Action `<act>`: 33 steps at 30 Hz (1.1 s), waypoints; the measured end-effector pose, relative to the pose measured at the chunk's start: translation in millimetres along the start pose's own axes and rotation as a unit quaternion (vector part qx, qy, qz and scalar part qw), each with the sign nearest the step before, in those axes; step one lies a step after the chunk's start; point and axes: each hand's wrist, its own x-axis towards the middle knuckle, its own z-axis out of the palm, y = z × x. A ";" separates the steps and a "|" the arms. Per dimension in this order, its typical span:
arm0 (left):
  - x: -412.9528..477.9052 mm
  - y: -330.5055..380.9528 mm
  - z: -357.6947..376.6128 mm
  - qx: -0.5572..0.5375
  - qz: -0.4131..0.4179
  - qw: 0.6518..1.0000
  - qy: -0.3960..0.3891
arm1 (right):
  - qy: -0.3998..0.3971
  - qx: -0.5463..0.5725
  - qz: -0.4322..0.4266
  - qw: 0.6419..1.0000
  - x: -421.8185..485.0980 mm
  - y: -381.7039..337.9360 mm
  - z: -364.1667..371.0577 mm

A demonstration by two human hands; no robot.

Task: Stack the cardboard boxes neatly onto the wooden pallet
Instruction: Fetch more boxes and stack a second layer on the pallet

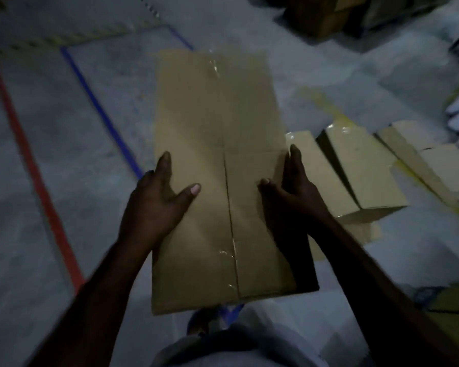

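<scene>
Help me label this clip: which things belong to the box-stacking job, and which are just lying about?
Job: long brown cardboard box held between left hand and right hand; brown cardboard boxes on the floor.
Lying about: red floor line; blue floor line; yellow floor line.

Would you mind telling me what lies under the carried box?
Grey floor and a blue line run beneath the carried box; it partly covers a smaller box. Anything directly below is hidden.

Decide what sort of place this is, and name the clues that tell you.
Probably a warehouse or packing floor: a red line and a blue line marked on the grey concrete floor, sealed cardboard boxes lying on it at the right, more cartons at the far side.
</scene>
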 end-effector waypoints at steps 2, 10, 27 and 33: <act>4.1 31.0 -0.4 0.000 0.039 0.999 -0.038 | 0.039 -0.008 0.010 0.999 -22.7 -1.6 -32.1; -5.5 153.2 63.7 0.094 0.175 0.947 -0.253 | 0.135 0.007 0.164 0.977 -136.7 49.6 -114.9; -117.5 327.9 312.5 0.150 0.344 0.809 -0.454 | 0.287 0.035 0.392 0.873 -302.7 220.1 -240.6; -184.6 391.1 403.2 0.151 0.380 0.757 -0.510 | 0.311 0.047 0.464 0.828 -370.5 275.3 -289.0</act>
